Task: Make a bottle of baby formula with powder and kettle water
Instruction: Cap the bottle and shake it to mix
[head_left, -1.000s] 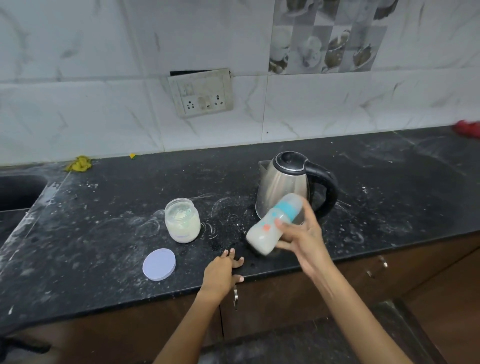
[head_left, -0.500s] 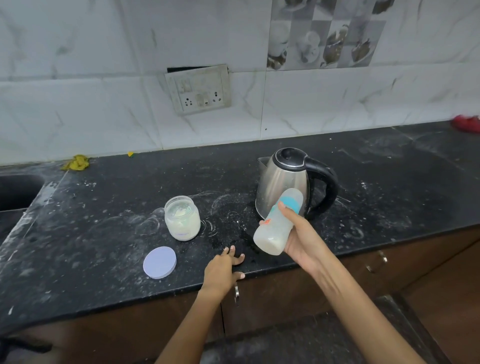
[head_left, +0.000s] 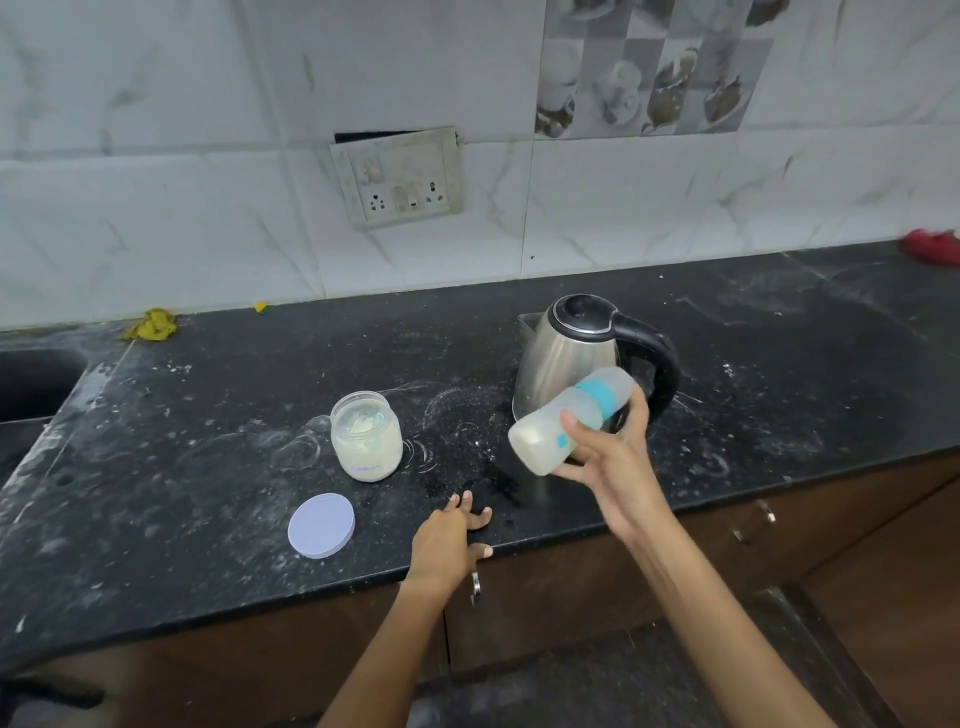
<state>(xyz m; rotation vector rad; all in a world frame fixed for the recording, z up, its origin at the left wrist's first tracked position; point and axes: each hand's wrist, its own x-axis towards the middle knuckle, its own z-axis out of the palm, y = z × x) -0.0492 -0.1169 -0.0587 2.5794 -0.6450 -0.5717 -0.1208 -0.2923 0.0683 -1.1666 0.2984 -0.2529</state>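
A right hand (head_left: 608, 457) grips a capped baby bottle (head_left: 569, 420) of milky formula, tilted nearly sideways above the black counter (head_left: 779, 374) just in front of the kettle (head_left: 576, 358) — probably to shake and mix it; the left hand (head_left: 448, 535) rests flat, fingers spread, on the counter's edge, likely for steadiness. The powder jar (head_left: 367, 435) stands open, its lilac lid (head_left: 321, 525) lying nearby — finished with, it seems.

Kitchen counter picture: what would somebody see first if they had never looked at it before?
First the baby bottle, tipped on its side in the air with milky liquid inside, held by the right hand in front of the shiny steel kettle. Next, left of it on the dusty black counter, the open powder jar, with its lilac lid lying flat nearer the edge. The left hand rests on the counter's front edge.
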